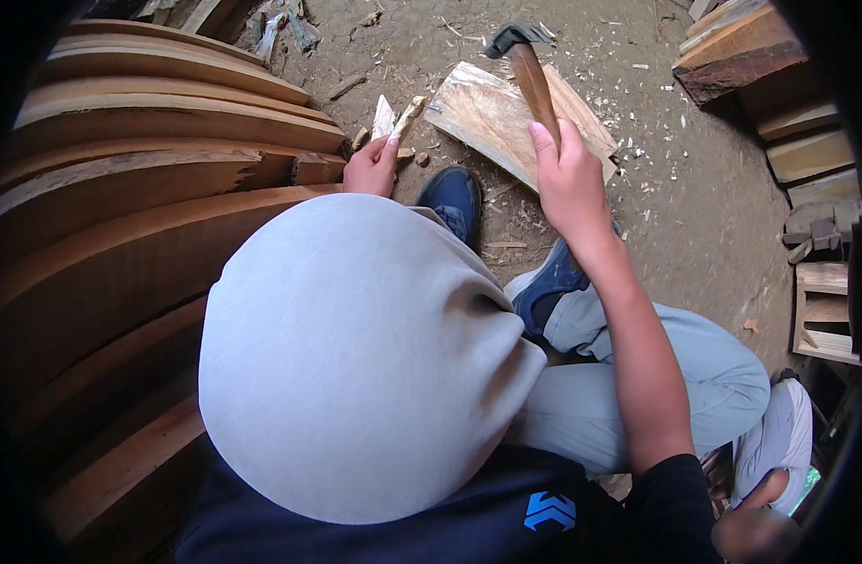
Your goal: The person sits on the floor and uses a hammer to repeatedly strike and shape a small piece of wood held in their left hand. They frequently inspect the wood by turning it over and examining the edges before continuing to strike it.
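Observation:
My right hand [574,179] is closed around the wooden handle of a claw hammer [534,86], its dark head raised over a board. That flat, pale board [483,117] lies on the ground in front of my shoes, with a second strip of wood along its right side. To the left of the board, my left hand [372,169] pinches a short, rough wooden stick [409,116] between thumb and fingers. A pale, pointed wood sliver [383,117] shows right beside the stick; whether I hold it too is unclear. My raised left knee [356,348] hides part of the left forearm.
Long sawn planks [168,103] are stacked close on my left. More timber [741,52] stands at the far right, with a small wooden frame [826,310] below it. Wood chips litter the dirt floor [694,244]. Another person's light-clothed leg [774,442] shows at lower right.

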`<state>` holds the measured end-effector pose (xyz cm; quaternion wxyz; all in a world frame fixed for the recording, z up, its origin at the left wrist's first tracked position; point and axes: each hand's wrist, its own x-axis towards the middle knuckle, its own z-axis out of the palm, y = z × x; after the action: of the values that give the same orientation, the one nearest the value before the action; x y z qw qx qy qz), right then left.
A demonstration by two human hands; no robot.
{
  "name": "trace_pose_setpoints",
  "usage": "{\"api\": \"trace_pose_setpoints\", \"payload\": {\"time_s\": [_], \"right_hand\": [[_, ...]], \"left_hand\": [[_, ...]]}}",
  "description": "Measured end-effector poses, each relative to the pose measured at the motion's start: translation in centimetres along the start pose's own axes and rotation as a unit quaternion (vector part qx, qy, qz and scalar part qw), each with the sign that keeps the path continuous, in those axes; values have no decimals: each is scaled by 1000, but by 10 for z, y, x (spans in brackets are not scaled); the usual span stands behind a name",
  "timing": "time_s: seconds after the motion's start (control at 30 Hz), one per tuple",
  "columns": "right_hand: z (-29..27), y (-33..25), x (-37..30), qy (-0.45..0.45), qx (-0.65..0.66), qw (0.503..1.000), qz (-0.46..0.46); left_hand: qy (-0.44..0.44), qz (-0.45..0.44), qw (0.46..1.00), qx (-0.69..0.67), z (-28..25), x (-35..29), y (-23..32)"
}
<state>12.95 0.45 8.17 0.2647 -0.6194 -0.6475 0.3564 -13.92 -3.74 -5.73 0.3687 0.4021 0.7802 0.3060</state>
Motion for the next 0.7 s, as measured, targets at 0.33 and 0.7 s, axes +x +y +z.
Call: {"api": "trace_pose_setpoints", "payload": {"time_s": [0.33, 0.7], "right_hand": [[-1, 14, 2, -1, 9, 1000, 13], [2, 11, -3, -51, 17, 998, 45]], "left_hand": [[-15, 2, 998, -59, -4, -1, 6], [-58, -25, 991, -121, -9, -7, 20]]}}
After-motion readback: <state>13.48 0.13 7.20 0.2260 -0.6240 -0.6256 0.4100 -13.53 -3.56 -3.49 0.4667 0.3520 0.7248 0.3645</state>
